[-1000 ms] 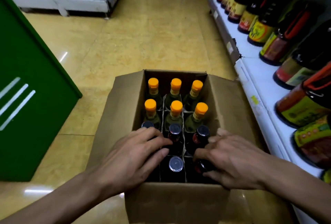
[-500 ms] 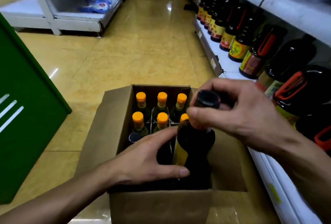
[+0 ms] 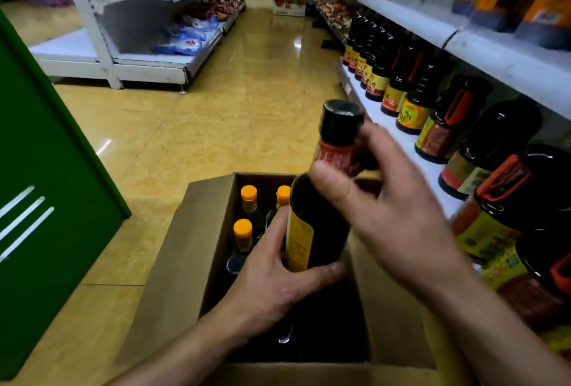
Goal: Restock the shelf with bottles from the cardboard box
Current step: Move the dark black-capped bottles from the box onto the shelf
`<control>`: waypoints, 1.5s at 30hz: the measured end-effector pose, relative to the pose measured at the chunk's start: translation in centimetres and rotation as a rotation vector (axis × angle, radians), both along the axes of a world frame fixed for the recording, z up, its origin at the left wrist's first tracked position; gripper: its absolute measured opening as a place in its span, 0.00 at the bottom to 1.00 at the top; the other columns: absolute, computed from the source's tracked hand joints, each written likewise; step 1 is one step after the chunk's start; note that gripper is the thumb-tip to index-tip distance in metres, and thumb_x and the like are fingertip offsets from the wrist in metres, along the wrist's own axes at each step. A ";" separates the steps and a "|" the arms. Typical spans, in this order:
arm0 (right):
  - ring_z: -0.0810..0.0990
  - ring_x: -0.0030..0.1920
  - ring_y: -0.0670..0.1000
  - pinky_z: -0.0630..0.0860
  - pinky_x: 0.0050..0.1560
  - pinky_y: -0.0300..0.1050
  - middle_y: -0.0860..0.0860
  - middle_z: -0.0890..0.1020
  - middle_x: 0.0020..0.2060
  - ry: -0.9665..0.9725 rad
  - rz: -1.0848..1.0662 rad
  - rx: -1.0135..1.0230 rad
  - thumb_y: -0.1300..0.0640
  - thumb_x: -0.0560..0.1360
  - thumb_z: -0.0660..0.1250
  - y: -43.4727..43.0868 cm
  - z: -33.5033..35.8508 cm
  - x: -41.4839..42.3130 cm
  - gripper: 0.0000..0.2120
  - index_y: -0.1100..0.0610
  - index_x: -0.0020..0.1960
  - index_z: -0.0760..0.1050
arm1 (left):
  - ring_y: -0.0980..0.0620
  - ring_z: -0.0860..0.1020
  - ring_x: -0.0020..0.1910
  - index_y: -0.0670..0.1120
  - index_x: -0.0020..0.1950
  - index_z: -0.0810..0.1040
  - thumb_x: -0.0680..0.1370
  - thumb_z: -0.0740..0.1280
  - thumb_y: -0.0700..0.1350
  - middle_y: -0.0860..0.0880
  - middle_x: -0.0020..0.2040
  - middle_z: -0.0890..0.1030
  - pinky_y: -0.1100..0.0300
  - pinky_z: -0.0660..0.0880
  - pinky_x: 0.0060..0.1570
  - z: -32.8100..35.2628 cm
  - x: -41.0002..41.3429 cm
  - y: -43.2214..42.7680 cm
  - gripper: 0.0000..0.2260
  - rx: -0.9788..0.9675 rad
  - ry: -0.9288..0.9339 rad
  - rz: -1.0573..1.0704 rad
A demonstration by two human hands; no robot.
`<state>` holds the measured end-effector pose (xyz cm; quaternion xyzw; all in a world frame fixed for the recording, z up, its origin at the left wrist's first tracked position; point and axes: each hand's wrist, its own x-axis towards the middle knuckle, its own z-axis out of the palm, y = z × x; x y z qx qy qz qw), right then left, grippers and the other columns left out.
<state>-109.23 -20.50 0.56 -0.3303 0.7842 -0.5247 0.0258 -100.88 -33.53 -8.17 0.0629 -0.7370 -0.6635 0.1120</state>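
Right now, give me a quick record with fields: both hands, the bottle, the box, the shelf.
left hand: grips the dark bottle's body
right hand: fingers round the bottle's neck
dark bottle: black cap, held above the box, not yet on the shelf
cardboard box: open on the floor, three orange-capped bottles showing
shelf: on the right, stocked bottles lined along it

matt cardboard box (image 3: 197,249), glossy floor (image 3: 234,113)
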 end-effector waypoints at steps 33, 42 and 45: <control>0.87 0.53 0.43 0.83 0.49 0.37 0.43 0.86 0.53 -0.333 0.216 -0.240 0.40 0.70 0.72 -1.4 -2.9 -1.2 0.26 0.47 0.65 0.72 | 0.57 0.86 0.49 0.54 0.64 0.76 0.63 0.77 0.53 0.55 0.51 0.87 0.68 0.80 0.44 2.1 -1.1 0.9 0.30 0.083 -0.013 0.101; 0.86 0.54 0.44 0.82 0.50 0.37 0.44 0.85 0.55 -0.277 0.177 -0.312 0.43 0.72 0.73 -3.2 0.2 -2.5 0.28 0.45 0.68 0.70 | 0.63 0.85 0.50 0.64 0.66 0.70 0.68 0.77 0.61 0.63 0.53 0.85 0.66 0.81 0.46 5.1 -3.4 0.4 0.30 0.059 0.032 0.220; 0.87 0.52 0.44 0.83 0.47 0.37 0.43 0.85 0.53 -0.277 0.142 -0.331 0.41 0.68 0.74 -3.5 2.1 -3.1 0.30 0.46 0.67 0.70 | 0.62 0.85 0.50 0.61 0.66 0.71 0.69 0.77 0.59 0.61 0.53 0.86 0.67 0.81 0.48 7.3 -4.1 -0.1 0.28 0.121 0.059 0.171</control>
